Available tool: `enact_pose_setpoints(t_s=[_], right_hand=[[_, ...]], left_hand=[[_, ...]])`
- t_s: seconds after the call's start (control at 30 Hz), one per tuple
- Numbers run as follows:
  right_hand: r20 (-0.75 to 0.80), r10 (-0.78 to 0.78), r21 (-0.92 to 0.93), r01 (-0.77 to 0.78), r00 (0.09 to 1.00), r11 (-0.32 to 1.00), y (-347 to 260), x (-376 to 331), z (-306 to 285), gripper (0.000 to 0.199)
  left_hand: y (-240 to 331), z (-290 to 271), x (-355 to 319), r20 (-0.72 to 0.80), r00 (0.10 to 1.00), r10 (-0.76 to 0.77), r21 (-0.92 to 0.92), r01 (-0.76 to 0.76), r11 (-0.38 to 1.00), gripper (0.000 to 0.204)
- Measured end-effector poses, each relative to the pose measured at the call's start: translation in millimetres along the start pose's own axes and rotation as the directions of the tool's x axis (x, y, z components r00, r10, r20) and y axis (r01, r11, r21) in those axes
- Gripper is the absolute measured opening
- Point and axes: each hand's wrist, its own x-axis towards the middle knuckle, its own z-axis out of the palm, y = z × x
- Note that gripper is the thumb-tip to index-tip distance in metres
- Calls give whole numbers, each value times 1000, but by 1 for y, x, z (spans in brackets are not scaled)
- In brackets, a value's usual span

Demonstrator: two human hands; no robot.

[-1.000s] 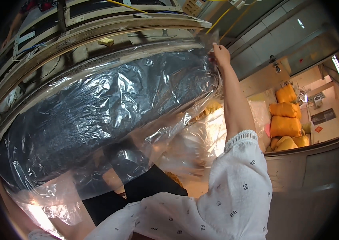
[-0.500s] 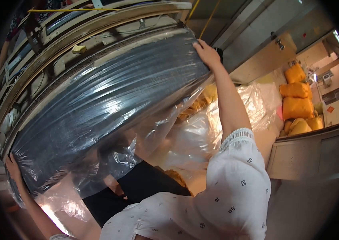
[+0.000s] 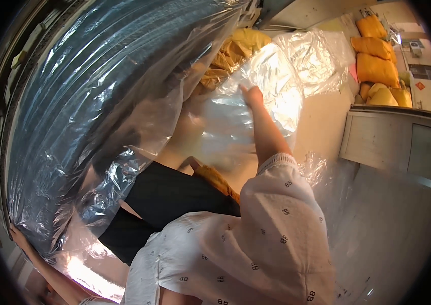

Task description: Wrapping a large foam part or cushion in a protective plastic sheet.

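Clear plastic film (image 3: 93, 96), shiny and wrinkled, is stretched over a long dark surface on my left, its loose edge hanging towards my legs. At the film's lower left corner, my left hand (image 3: 18, 237) grips it, and creases fan out from there. Some of the left fingers are hidden at the edge. My right hand (image 3: 254, 96) is out in front, over a crumpled clear plastic sheet (image 3: 276, 76) lying low beyond the film. A finger stands apart from the others on that hand, and it appears to hold nothing. Whether it touches the sheet is unclear.
Yellow-orange cloth (image 3: 238, 48) is bunched beside the plastic sheet. Several stuffed orange sacks (image 3: 375, 66) are stacked at the far right behind a pale low cabinet (image 3: 378, 142). A dark-edged frame (image 3: 7, 101) runs along the left.
My right hand has left the far right corner of the film and come down over the loose plastic sheet. My left hand stays at its corner. The view has swung to the right.
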Motion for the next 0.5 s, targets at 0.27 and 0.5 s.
enact_pose_setpoints(t_s=[0.27, 0.5], right_hand=[[161, 254, 939, -227, 954, 259, 120, -26, -29, 23], [-92, 398, 983, 147, 913, -109, 96, -58, -175, 10]], left_hand=[[29, -19, -5, 35, 999, -26, -65, 28, 997, 65], [41, -71, -17, -199, 980, 25, -3, -26, 1000, 63]])
